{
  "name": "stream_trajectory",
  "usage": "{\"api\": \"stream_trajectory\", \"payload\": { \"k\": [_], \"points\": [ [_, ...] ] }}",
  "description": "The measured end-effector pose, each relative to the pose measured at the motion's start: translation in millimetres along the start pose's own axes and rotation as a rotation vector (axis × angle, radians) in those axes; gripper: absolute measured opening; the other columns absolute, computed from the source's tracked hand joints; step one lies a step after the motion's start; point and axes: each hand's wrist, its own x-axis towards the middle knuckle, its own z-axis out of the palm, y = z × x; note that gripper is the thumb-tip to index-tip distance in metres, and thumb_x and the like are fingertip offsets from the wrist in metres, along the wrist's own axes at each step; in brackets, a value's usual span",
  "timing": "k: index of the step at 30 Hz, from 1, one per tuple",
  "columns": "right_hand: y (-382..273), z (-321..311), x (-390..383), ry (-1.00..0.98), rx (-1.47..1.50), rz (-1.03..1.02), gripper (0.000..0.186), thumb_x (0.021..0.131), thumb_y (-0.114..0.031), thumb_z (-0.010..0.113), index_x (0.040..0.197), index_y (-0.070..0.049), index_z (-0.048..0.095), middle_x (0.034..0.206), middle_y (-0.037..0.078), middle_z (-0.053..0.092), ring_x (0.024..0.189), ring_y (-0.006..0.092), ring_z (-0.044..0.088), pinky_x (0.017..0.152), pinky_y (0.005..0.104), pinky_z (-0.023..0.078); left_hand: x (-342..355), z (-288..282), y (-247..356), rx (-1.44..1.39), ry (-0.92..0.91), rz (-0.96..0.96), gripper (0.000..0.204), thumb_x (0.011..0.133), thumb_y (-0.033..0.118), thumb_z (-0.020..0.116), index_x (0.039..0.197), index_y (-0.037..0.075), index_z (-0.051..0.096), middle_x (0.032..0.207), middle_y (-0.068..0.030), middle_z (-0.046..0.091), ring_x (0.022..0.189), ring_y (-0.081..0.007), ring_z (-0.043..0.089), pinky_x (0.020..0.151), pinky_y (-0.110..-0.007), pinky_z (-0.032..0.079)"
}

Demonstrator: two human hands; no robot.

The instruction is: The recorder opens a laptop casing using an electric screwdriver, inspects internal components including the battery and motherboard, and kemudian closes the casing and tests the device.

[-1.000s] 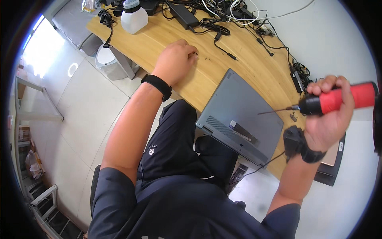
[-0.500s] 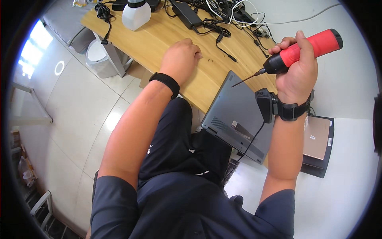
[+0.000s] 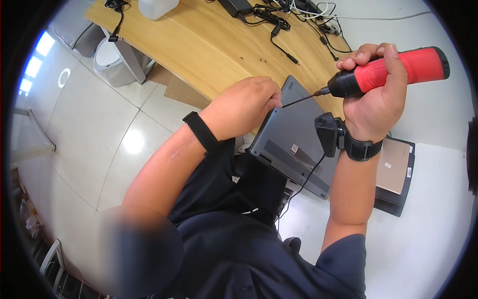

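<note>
far left, white bin [image 3: 107, 62] on the floor by the desk [image 3: 194, 40], then a whitish bottle [image 3: 158, 6] cut by the top edge. black wristband [image 3: 201, 132] on the left arm. left hand [image 3: 245, 107] reaches across, fingers curled in, fingertips bunched right at the bit's tip; can't say if anything is pinched in there. few tiny dark pieces [image 3: 261, 60] on the wood beyond it. grey laptop [image 3: 280, 133] lies underside up, just right of the left hand, near side seemingly out past the desk edge over the lap; its long axis slants from upper left down to lower right. left hand is nearer, at its upper-left edge; contact there unclear. thin bit [image 3: 301, 99] slants down-left over the laptop's far-left part, pointing at the left fingertips. black wrist unit [image 3: 327, 133] with cable on the right arm. right hand [image 3: 374, 112], wrapped round a red-and-black power screwdriver [image 3: 398, 70], is held above the laptop's right side. gold slab [image 3: 393, 164] beyond, far right.
</note>
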Motion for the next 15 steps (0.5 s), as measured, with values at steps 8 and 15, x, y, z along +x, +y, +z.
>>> {"api": "stream_trajectory", "payload": {
  "k": [8,15],
  "points": [
    [-6,-9,3,-0.045,0.052,-0.043,0.027,0.094,-0.026,0.059,0.084,-0.001,0.057,0.073,0.012,0.061,0.065,0.0262,0.062,0.069,0.0409,0.054,-2,2,-3,-0.031,0.075,0.034,0.008,0.091,0.008,0.064,0.094,0.002,0.059,0.090,-0.0138,0.063,0.088,-0.0355,0.061,0.077,-0.041,0.049],
    [2,-1,-1,-0.046,0.029,-0.021,0.028,0.093,-0.027,0.060,0.081,-0.002,0.055,0.073,0.012,0.061,0.066,0.0257,0.060,0.069,0.0415,0.053,-3,6,-4,0.030,0.118,0.049,0.010,0.091,0.010,0.066,0.094,0.003,0.059,0.088,-0.0126,0.062,0.086,-0.0348,0.060,0.075,-0.041,0.048]
  ]
}}
